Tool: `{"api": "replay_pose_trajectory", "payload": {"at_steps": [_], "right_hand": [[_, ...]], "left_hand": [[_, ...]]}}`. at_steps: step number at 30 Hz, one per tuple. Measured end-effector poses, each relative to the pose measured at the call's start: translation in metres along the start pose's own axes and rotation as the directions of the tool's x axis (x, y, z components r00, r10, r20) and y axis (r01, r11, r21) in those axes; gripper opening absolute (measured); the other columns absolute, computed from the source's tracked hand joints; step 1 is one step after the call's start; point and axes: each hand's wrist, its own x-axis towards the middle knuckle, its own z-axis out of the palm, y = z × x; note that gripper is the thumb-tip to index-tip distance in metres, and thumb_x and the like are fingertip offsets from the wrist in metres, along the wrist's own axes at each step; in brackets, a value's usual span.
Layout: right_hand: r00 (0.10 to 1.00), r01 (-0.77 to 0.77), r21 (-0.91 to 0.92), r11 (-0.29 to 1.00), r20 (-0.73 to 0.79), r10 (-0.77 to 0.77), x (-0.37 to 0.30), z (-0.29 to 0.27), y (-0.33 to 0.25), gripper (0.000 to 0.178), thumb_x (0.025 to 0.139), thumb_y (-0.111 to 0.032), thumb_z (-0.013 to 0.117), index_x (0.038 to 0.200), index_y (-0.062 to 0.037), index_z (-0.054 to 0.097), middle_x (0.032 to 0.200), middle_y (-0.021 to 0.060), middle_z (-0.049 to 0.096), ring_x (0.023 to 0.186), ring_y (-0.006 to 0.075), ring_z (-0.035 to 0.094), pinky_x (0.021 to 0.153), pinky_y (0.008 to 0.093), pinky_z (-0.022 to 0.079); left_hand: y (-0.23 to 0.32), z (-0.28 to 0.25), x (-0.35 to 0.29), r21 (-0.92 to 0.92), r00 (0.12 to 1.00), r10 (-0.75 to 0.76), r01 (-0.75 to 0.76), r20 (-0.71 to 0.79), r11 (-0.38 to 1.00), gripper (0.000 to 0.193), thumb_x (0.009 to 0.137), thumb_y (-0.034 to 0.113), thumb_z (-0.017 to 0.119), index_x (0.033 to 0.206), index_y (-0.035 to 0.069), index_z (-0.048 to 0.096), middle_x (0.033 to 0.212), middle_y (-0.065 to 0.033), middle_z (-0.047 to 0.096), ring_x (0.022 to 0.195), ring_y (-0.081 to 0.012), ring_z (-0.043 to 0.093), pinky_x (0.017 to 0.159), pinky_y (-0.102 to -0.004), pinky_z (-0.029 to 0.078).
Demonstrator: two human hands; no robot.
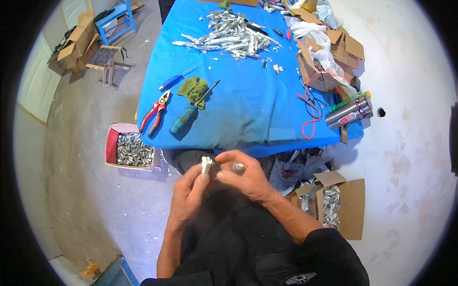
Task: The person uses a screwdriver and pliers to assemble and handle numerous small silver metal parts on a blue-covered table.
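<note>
In front of my lap, my left hand point(187, 193) pinches a small white piece point(206, 164) with a jagged top upright between thumb and fingers. My right hand point(250, 180) is just to its right, thumb and forefinger parted and pointing at the piece. A small silver cylinder point(237, 167) is tucked in the curled fingers of this right hand. Beyond the hands, on the blue cloth, lie red-handled pliers point(153, 114), a screwdriver with a teal handle point(183, 120), a blue screwdriver point(172, 82) and a crumpled green rag point(191, 89).
A heap of white and silver stick-like parts point(234, 35) covers the table's far side. A steel flask point(348, 113), red-cabled leads point(312, 117) and a carton point(320, 76) stand at right. Boxes of silver cylinders point(135, 149) and scraps point(331, 205) flank the table below.
</note>
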Motion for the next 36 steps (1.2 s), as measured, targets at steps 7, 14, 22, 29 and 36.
{"api": "replay_pose_trajectory", "payload": {"at_steps": [7,14,22,29,36], "right_hand": [[0.996,0.076,-0.109,0.991,-0.027,-0.079,-0.004,-0.003,0.005,0.033,0.099,-0.015,0.078,0.126,0.0026,0.072,0.092,-0.005,0.065,0.083,0.0022,0.057,0.074,0.0218,0.049],[0.982,0.014,0.006,1.0,-0.187,-0.013,-0.013,-0.049,0.022,0.029,0.1,-0.019,0.077,0.121,-0.0002,0.073,0.101,-0.001,0.072,0.089,0.0048,0.064,0.079,0.0253,0.052],[0.366,-0.225,0.019,0.974,-0.925,0.103,-0.134,-0.241,0.104,0.024,0.09,-0.026,0.082,0.104,-0.0072,0.079,0.079,-0.0003,0.068,0.063,0.0089,0.056,0.056,0.0286,0.042],[-0.542,-0.584,0.331,0.741,-0.839,-0.053,-0.406,-0.401,0.217,0.048,0.082,-0.026,0.072,0.114,0.0095,0.075,0.114,0.0335,0.075,0.113,0.0481,0.072,0.099,0.0538,0.055],[-0.387,-0.509,0.257,0.821,-0.921,0.048,-0.337,-0.352,0.187,0.026,0.091,-0.016,0.069,0.105,0.0045,0.077,0.094,0.014,0.077,0.087,0.0256,0.072,0.076,0.0434,0.056]], "left_hand": [[0.011,0.015,0.003,0.288,0.992,0.046,-0.078,0.114,0.954,0.034,0.115,0.02,0.053,0.137,-0.003,0.066,0.101,-0.001,0.07,0.086,-0.0099,0.062,0.075,-0.0284,0.051],[-0.012,0.041,0.018,0.329,0.996,0.063,-0.08,0.062,0.941,0.038,0.102,0.008,0.064,0.138,-0.002,0.067,0.121,-0.0144,0.076,0.107,-0.0217,0.073,0.096,-0.0349,0.056],[-0.053,0.074,0.009,0.623,0.858,0.093,-0.437,0.506,0.649,0.031,0.084,0.014,0.084,0.111,0.0,0.076,0.11,-0.0164,0.076,0.102,-0.038,0.071,0.092,-0.0457,0.055],[-0.081,0.094,0.014,0.584,0.677,0.193,-0.719,0.71,0.377,0.036,0.081,0.019,0.087,0.112,0.003,0.076,0.128,-0.0162,0.07,0.121,-0.0359,0.063,0.106,-0.052,0.045],[-0.075,0.043,0.028,0.756,0.77,0.231,-0.633,0.594,0.168,0.042,0.083,0.017,0.084,0.121,0.005,0.072,0.14,-0.017,0.064,0.132,-0.0369,0.058,0.112,-0.0529,0.043]]}}
